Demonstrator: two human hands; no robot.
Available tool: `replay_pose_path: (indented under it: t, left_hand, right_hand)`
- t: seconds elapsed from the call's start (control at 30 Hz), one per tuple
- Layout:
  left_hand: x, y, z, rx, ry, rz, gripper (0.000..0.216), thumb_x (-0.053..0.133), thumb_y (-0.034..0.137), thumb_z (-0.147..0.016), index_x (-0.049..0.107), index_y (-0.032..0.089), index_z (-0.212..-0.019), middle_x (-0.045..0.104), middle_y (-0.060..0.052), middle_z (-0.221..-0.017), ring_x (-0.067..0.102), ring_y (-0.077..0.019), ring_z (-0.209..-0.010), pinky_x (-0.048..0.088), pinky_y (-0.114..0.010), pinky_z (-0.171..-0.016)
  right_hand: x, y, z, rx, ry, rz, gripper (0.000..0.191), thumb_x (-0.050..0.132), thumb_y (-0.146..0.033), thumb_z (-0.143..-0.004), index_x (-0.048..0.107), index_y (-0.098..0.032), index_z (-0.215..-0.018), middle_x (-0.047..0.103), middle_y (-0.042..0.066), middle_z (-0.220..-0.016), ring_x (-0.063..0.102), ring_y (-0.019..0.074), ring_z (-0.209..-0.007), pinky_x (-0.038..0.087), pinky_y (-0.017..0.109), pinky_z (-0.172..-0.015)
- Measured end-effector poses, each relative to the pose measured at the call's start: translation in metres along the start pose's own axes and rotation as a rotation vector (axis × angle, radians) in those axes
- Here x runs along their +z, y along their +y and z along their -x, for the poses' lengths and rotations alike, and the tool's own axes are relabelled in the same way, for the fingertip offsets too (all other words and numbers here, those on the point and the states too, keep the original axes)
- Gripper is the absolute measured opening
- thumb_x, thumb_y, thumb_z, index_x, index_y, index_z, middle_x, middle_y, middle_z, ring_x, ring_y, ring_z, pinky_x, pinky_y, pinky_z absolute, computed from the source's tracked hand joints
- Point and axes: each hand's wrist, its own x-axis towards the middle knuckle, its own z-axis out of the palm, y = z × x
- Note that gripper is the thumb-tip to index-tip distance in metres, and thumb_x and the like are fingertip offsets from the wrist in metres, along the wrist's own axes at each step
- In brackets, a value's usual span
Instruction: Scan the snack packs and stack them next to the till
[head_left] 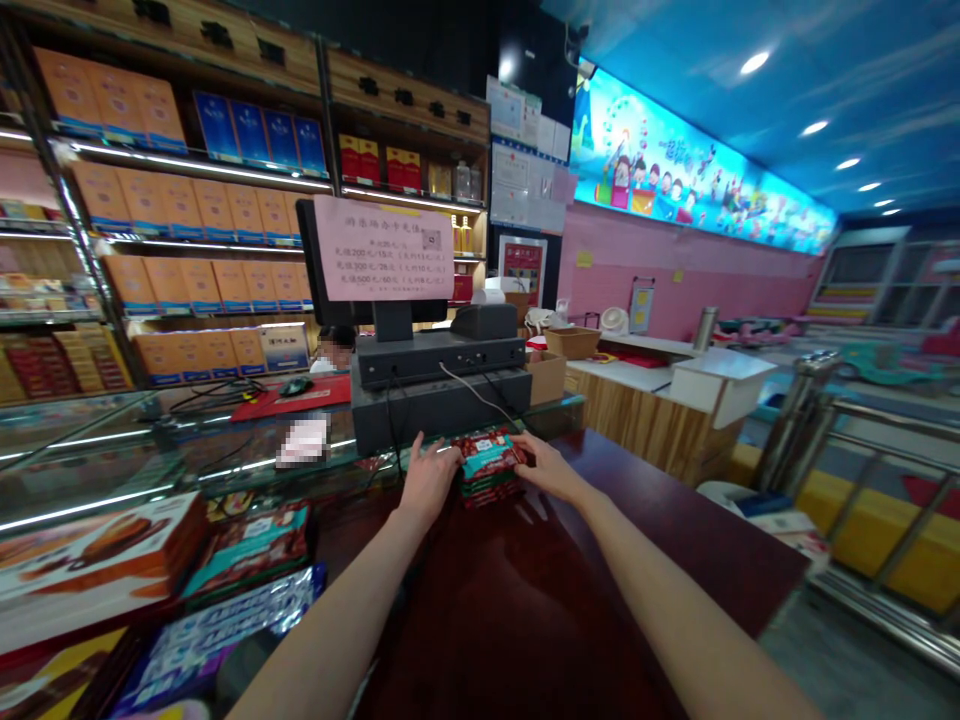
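Packs (487, 460) stacked on the table (525, 600), touched at both ends by left hand (430, 473) and right hand (551, 468), set apart, squeeze hard to tell, likely light, slick, easily crushed, best held there.

Register (427, 408) blocks behind packets (487, 455); nearer tabletop (517, 610) is free.

In front of you is a dark red table (517, 620), with a glass counter (150, 415) reaching off to your left. Beyond that counter you face tall wooden shelves (172, 45) edged with white strip lights (195, 166). On your right, a glowing cartoon banner (675, 170) tops a pink wall (652, 258), round lights (754, 62) dot the blue ceiling (885, 80), and a metal railing (791, 430) stands on grey floor (810, 680).
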Motion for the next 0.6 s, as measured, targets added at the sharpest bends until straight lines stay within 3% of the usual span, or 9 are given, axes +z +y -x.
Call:
replay_pose_path:
  t: [0.43, 0.6]
  left_hand:
    - [0.0058, -0.0043, 0.0033, 0.014, 0.005, 0.017, 0.020, 0.047, 0.019, -0.096, 0.066, 0.026, -0.098, 0.077, -0.001, -0.105, 0.059, -0.0276, -0.127, 0.025, -0.058, -0.119]
    - [0.0023, -0.0048, 0.0051, 0.025, 0.009, 0.012, 0.026, 0.046, 0.014, -0.094, 0.068, 0.027, -0.100, 0.075, -0.001, -0.112, 0.057, -0.0278, -0.129, 0.027, -0.060, -0.118]
  right_hand:
    - [0.0034, 0.0006, -0.0007, -0.006, -0.002, -0.002, 0.054, 0.059, -0.023, -0.076, 0.060, -0.025, -0.130, 0.068, 0.003, -0.125, 0.063, 0.0249, -0.115, 0.046, 0.041, -0.105]
    - [0.0037, 0.0035, -0.0008, 0.016, -0.019, 0.036, 0.059, 0.059, -0.024, -0.076, 0.058, -0.026, -0.135, 0.063, 0.005, -0.136, 0.055, 0.0279, -0.130, 0.038, 0.046, -0.113]
